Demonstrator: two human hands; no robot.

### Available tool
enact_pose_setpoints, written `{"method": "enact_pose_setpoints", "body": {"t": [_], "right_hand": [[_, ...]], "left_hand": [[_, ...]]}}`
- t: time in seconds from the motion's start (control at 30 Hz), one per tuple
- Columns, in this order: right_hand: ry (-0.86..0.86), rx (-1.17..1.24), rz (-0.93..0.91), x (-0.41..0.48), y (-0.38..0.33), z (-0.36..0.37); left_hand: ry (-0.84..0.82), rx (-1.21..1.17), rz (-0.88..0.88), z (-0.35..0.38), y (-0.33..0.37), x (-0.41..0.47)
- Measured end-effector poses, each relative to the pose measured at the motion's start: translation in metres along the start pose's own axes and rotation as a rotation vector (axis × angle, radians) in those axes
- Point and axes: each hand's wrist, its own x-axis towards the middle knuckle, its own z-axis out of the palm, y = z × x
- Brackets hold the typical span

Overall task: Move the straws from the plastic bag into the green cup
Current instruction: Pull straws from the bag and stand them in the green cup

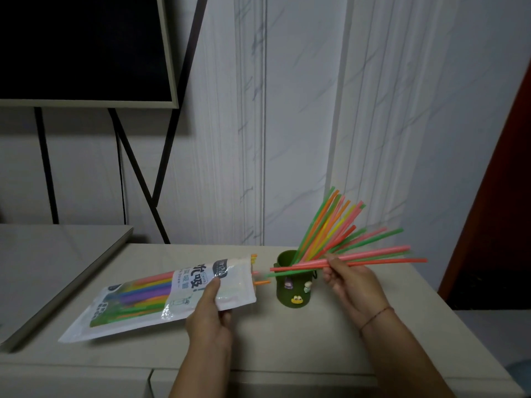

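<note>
- Both hands work over a pale table (287, 334); the left hand (209, 314) pinches the plastic bag (161, 297) near its open end, thumb on top of the printed label, fingers hidden underneath; the right hand (353, 285) is closed around a few pink and green straws (373, 258), holding them nearly level
- Between the hands stands the green cup (293, 285), with small cartoon figures stuck on its front; the held straws cross over its rim, their left tips reaching toward the bag mouth; a fan of orange, green, yellow and pink straws in the cup (327, 228) leans up and away above the right hand
- Left of the left hand the bag slopes down toward the table, more coloured straws visible through its clear window; a few orange tips poke out of its mouth, just beside the cup
- Beyond the left hand, a dark framed panel (86, 50) on black legs; beyond the right, a marbled white wall (301, 110)
- A thin cord circles the right wrist; both forearms are cut off by the lower edge; the straw tips near the bag mouth are blurred
</note>
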Motion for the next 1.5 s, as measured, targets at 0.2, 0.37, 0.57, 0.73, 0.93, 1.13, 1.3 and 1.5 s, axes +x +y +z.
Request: {"method": "enact_pose_setpoints", "body": {"t": [0.2, 0.37, 0.57, 0.73, 0.93, 1.13, 1.3, 1.5], "right_hand": [[0.114, -0.125, -0.167, 0.013, -0.021, -0.029], [0.158, -0.276, -0.301, 0.025, -0.017, -0.025], [0.095, -0.526, -0.300, 0.040, -0.008, -0.008], [0.010, -0.763, -0.185, 0.058, 0.003, 0.003], [0.011, -0.850, -0.135, 0.076, 0.005, 0.012], [-0.211, -0.889, -0.081, 0.080, 0.006, 0.019], [-0.132, -0.789, -0.107, 0.084, 0.009, 0.014], [-0.022, -0.778, -0.142, 0.076, 0.016, 0.006]], "left_hand": [[0.003, -0.060, -0.021, 0.000, 0.002, 0.004], [-0.009, -0.085, -0.056, 0.003, -0.001, 0.002], [-0.015, -0.126, -0.101, 0.006, -0.002, 0.002], [-0.037, -0.018, -0.045, 0.005, -0.003, 0.007], [-0.036, 0.044, -0.011, 0.003, -0.003, 0.009], [-0.036, 0.056, -0.013, 0.006, -0.003, 0.010], [-0.048, 0.073, -0.033, 0.008, -0.006, 0.007], [-0.070, 0.094, -0.047, 0.006, -0.008, 0.005]]}}
